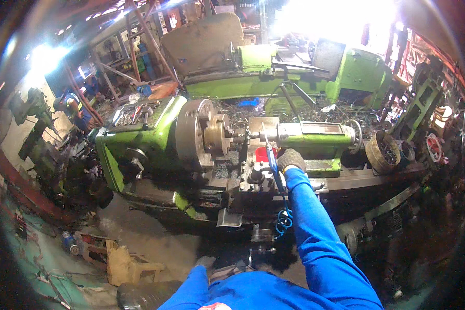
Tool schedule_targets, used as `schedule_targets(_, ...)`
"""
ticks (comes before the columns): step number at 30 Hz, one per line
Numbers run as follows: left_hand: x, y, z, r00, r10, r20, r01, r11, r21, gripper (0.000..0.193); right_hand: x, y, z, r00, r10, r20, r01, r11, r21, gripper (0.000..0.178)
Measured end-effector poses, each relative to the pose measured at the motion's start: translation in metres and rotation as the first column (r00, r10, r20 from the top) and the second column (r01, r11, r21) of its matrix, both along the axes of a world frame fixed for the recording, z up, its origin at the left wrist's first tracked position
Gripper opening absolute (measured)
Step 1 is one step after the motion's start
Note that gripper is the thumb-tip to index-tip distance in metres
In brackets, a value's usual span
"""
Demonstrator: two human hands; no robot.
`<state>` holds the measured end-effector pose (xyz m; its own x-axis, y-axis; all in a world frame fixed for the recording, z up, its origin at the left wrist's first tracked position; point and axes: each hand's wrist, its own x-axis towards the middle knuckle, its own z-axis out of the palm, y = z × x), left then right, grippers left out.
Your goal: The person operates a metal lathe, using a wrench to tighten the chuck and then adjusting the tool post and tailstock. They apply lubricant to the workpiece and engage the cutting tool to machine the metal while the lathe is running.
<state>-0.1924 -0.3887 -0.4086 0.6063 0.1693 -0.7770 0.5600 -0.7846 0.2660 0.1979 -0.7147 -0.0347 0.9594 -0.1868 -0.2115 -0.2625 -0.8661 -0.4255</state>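
My right hand (292, 159), in a grey-brown work glove, reaches over the lathe carriage beside the tailstock (312, 135). It appears closed round a blue air blow gun (275, 168), whose thin metal nozzle points up and away. From the gun's lower end hangs a coiled blue hose (284, 222). Just behind the gun a red container (263, 154) sits on the carriage. To the left, a round brass-coloured workpiece (216, 135) is held in the large chuck (195, 133). My gloved left hand (205, 262) hangs low beside my body, its fingers too unclear to read.
The green headstock (144, 137) carries several small tools on top. A tub of metal scraps (382, 151) stands at the lathe's right end. Metal shavings lie behind the bed, before another green machine (258, 85). A wooden chair-like frame (126, 263) stands lower left; a person (73, 106) is far left.
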Motion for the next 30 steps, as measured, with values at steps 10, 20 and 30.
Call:
schedule_targets(10,-0.043,-0.002,-0.054,0.992,0.087,0.094,-0.096,0.991,0.097,0.047,0.003,-0.005,-0.007,0.997,0.028,0.069,-0.033,0.997,0.069,0.036)
schedule_targets(20,-0.06,-0.022,-0.072,0.998,-0.057,0.031,0.053,0.992,0.111,0.045,-0.004,-0.005,0.0,0.997,0.023,0.074,-0.029,0.997,0.074,0.038)
schedule_targets(30,-0.079,-0.022,-0.084,0.998,-0.059,0.003,0.058,0.994,0.096,0.046,-0.005,-0.006,-0.002,0.995,0.052,0.091,-0.056,0.998,0.041,0.035)
